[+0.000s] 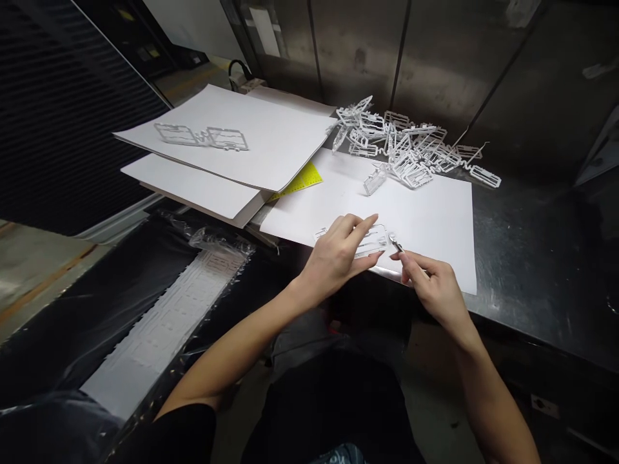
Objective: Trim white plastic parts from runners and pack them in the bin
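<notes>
The held frame (377, 240) is whitish, the tool (395, 243) beside it silvery at the tip. The tangled pile of frames (416, 174) is white, greyish in shadow, the sheet (430, 225) plain white. The stacked boards (271, 129) are plain white too, the 2 linked frames (202, 136) pale grey; the yellow piece (307, 179) carries small dark dots. The louvred panel (72, 109) is black with fine stripes, the worktop (527, 245) dark grey, the shirt (333, 406) black with a bluish print

Cut-off print (341, 454) on black shirt (333, 399), tiny markings on yellow sheet (304, 180), neither legible
</notes>
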`<action>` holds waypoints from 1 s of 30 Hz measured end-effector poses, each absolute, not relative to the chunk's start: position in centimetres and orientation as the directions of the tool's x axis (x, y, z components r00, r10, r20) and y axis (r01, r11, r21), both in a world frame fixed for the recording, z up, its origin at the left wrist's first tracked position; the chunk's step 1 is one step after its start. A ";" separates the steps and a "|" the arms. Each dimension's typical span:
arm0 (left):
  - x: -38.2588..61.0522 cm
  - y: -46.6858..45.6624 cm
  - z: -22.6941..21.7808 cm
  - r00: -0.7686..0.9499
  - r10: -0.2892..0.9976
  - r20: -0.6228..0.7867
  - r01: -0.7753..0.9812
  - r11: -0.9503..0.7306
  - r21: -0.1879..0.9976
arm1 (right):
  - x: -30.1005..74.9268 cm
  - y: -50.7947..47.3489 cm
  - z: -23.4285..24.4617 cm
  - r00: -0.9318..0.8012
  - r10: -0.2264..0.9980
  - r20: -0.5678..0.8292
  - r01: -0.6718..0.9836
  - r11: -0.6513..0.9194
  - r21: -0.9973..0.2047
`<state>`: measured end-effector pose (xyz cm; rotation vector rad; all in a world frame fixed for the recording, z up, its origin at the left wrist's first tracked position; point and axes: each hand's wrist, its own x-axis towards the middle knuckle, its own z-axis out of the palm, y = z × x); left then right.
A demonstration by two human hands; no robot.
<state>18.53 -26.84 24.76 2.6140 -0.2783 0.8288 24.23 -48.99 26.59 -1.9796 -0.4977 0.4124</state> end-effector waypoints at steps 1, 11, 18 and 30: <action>18.7 -26.5 24.2 0.816 -0.061 0.575 -0.282 -0.910 0.304 | 24.4 -49.0 26.2 0.864 0.500 -0.063 0.166 -0.401 -0.901; 19.1 -21.4 18.8 0.895 0.107 0.432 -0.029 -0.954 0.297 | 30.3 -55.0 23.0 0.937 -0.106 0.334 0.115 -0.807 -0.580; 19.7 -21.4 19.3 0.869 0.025 0.495 -0.127 -0.954 0.271 | 31.7 -58.5 22.6 0.883 -0.274 0.381 -0.045 -0.858 -0.512; 27.2 -30.8 24.6 0.808 -0.224 0.545 -0.445 -0.838 0.317 | 26.5 -60.8 29.9 0.849 0.373 0.374 0.434 -0.896 -0.093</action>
